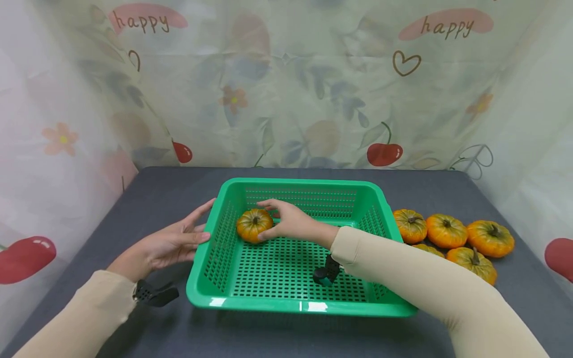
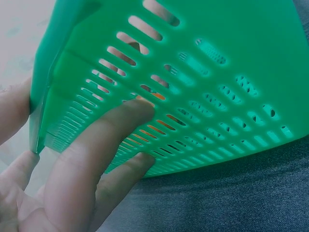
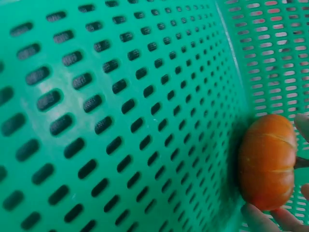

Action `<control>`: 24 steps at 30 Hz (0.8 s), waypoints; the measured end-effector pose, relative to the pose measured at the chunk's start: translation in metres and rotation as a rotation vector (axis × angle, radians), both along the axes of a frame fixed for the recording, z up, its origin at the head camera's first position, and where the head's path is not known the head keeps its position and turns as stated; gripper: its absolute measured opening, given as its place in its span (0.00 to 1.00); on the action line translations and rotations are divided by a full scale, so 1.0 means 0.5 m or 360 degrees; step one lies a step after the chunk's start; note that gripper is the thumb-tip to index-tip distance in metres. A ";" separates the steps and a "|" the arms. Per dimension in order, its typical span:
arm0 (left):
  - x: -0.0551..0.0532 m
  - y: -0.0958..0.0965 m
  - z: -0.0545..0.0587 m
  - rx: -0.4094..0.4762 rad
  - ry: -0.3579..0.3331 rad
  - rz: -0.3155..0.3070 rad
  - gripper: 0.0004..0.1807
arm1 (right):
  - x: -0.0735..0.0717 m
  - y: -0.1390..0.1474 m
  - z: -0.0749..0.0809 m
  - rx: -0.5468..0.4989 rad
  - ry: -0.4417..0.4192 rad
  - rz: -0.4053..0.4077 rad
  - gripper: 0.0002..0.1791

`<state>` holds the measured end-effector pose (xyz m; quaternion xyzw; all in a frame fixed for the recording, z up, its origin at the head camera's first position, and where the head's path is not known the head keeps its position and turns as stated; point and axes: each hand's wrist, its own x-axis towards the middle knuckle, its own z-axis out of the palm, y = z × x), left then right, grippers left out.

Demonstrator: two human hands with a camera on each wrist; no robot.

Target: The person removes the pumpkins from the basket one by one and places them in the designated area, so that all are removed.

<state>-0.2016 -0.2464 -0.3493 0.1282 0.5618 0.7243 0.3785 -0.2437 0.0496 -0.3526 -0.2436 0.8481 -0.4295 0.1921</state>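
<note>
A green plastic basket (image 1: 300,307) with slotted walls stands on the dark table. Inside it, toward the far left corner, is a small orange pumpkin (image 1: 250,224) with a short stem. My right hand (image 1: 293,221) reaches over the basket and holds this pumpkin between thumb and fingers; in the right wrist view its fingertips (image 3: 260,220) touch the pumpkin's side (image 3: 268,162). At the basket's left side, my left hand (image 1: 174,243) touches the rim with its thumb. In the left wrist view, extended fingers (image 2: 125,118) rest against the slotted outer wall (image 2: 260,53).
Several similar pumpkins (image 1: 446,230) sit in a cluster right of the basket, partly hidden by my right sleeve (image 1: 403,263). A patterned curtain (image 1: 286,99) stands behind the table (image 1: 179,186) and along both sides.
</note>
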 end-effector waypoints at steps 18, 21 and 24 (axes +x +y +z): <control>0.001 0.002 0.001 -0.0017 -0.0008 0.0029 0.47 | -0.001 -0.033 -0.037 0.0126 0.0160 0.0061 0.46; 0.000 0.001 0.000 -0.0011 -0.0007 0.0026 0.47 | -0.003 -0.032 -0.036 0.0147 0.0169 0.0077 0.45; 0.000 0.001 0.000 -0.0001 -0.0014 0.0023 0.47 | -0.006 -0.031 -0.032 0.0168 0.0176 0.0099 0.45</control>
